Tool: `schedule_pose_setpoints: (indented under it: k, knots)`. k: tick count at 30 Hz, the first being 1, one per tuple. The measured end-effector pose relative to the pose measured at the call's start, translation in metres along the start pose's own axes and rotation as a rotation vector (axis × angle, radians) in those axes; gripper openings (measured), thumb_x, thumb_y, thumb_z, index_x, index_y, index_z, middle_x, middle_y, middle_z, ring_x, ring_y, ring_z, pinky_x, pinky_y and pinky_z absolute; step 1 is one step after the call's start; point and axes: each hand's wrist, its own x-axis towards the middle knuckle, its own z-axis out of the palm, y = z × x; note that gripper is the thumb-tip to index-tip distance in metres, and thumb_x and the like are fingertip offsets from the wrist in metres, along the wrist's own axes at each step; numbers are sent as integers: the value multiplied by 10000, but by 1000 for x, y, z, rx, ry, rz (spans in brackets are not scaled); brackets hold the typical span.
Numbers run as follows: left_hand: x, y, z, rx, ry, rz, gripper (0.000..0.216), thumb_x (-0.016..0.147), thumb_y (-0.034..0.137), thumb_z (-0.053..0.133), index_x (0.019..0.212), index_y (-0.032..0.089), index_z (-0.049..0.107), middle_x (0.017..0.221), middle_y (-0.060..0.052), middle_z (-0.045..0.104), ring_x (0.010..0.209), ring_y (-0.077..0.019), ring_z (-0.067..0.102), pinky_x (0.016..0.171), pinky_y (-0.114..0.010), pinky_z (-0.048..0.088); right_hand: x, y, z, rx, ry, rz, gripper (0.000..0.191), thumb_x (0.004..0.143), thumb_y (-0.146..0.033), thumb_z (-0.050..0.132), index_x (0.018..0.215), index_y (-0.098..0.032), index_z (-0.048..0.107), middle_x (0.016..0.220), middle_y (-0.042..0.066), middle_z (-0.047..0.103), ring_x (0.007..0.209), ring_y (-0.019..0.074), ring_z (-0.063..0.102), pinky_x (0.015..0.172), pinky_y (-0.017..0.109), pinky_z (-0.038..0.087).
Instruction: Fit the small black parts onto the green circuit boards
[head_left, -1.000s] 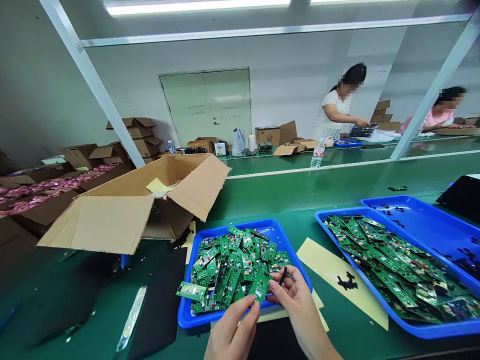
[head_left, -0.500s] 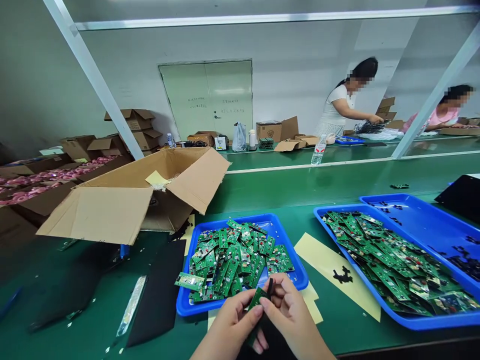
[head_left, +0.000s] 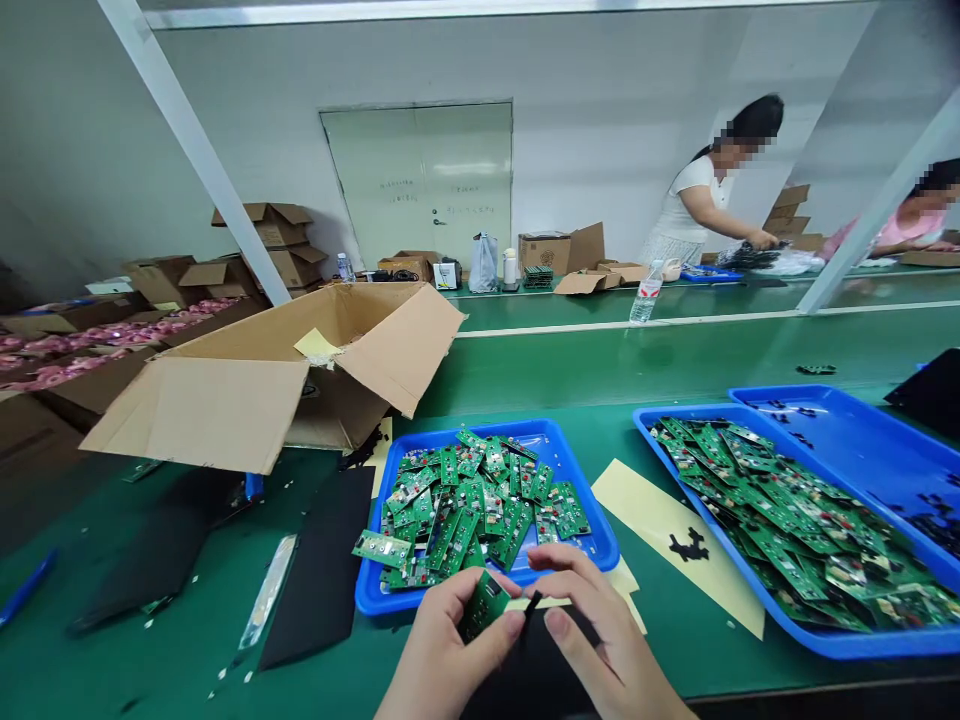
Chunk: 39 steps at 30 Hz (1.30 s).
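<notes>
Green circuit board (head_left: 486, 605), one: pinched in my left hand (head_left: 444, 640), before the blue tray (head_left: 369, 590) | I judge it light, stiff, components fragile; grip by edges | my right hand (head_left: 604, 625): thumb and fingers parted, contact with black strip (head_left: 531, 606) unclear

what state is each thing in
Left hand: gripping circuit board
Right hand: open, fingers parted
Black strip: between hands, holder unclear
Centre tray: heaped with boards
Near right tray: heaped with boards
Far right tray: scattered black pieces
Big box: open
Bottle: upright
Double door: shut
</notes>
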Motion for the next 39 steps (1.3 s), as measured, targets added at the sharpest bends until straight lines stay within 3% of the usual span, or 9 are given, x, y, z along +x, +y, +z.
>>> schedule_pose_setpoints:
  k: [4,10,17,22,25,29,34,39]
  knots:
    - [4,5,8,35,14,-9,298,663,452,722,749,168,688,545,47,527,439,-98,420,426,-207,346,-2,0,4,-23,6,-19,356,935,-499,438,955,-256,698,1112,104,655,1080,255,615,932,350,495]
    - [3,8,15,-37,5,-35,314,642,426,740,584,169,570,487,75,452,413,-76,398,411,-191,337,0,2,-3,-45,-96,-29,332,951,-448,418,986,-253,685,1128,106,644,1109,251,599,938,346,498]
    - [-5,11,21,-155,-73,-127,392,621,491,758,610,176,526,463,89,434,353,-46,359,371,-177,304,8,11,-14,-240,-175,-192,279,954,-239,426,987,-237,703,1276,110,573,981,215,655,880,320,532]
    - [-10,9,24,-203,-122,-190,461,562,535,792,595,181,500,413,95,445,341,-39,366,364,-158,294,9,19,-16,-341,-111,-183,329,940,-290,483,1234,-241,621,1278,133,601,1039,267,650,857,365,545]
    - [-12,12,25,-237,-110,-204,483,553,566,795,617,176,518,405,85,479,354,-45,397,381,-159,328,8,18,-15,-173,-146,-121,275,952,-308,468,1125,-261,677,1127,94,689,1044,246,650,871,330,533]
    - [-11,18,27,-311,-34,-178,497,549,588,796,646,176,534,411,85,495,354,-57,431,391,-174,374,3,9,-7,163,-199,16,301,948,-402,470,943,-224,713,900,84,718,844,216,680,766,297,546]
    - [-11,21,30,-324,-13,-161,496,534,583,809,673,162,586,424,77,519,361,-57,446,398,-172,398,-5,1,5,304,-4,216,269,891,-413,580,790,-192,695,769,63,695,703,185,654,657,252,527]
    - [-13,16,31,-327,-26,-172,460,572,537,814,717,140,633,441,56,560,370,-69,496,414,-182,414,-5,-5,5,350,88,228,244,844,-412,641,730,-198,668,739,45,676,686,181,650,644,246,535]
